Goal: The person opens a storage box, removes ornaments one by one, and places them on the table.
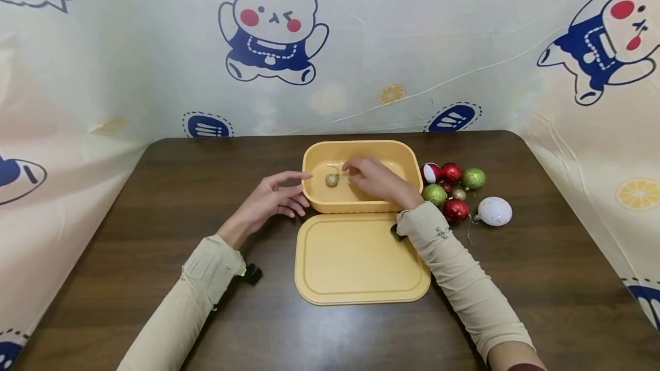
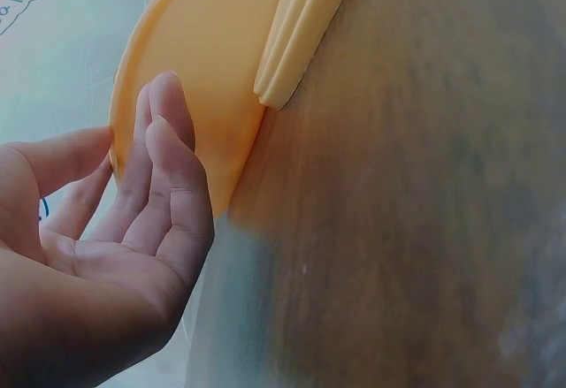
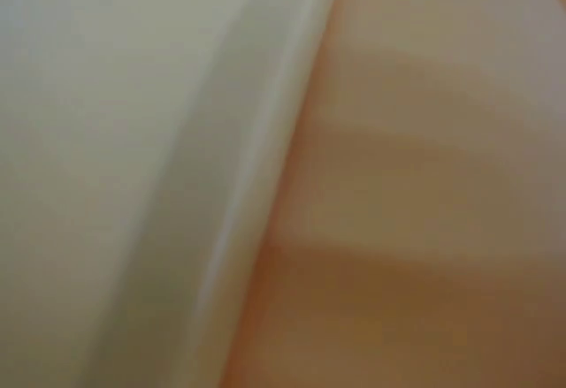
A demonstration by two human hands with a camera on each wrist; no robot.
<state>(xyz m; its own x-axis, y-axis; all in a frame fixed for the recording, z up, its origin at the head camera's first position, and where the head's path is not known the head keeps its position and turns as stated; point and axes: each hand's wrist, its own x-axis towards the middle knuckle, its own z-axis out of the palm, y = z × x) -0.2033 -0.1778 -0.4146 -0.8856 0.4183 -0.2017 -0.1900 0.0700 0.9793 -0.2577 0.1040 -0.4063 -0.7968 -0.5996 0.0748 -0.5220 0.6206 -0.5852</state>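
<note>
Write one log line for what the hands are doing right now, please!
left hand: open, touching yellow box side | right hand: inside box, by gold ball | lid: off, flat on table

This looks like a makeshift recording corner in a home rather than a workplace. A dark wood-grain table (image 1: 154, 233) is closed in on three sides by a pale cartoon-bear sheet (image 1: 273, 27) hung as a backdrop. A yellow plastic box (image 1: 361, 150), its lid (image 1: 361, 262) and Christmas baubles (image 1: 454, 188) are ordinary household things.
</note>
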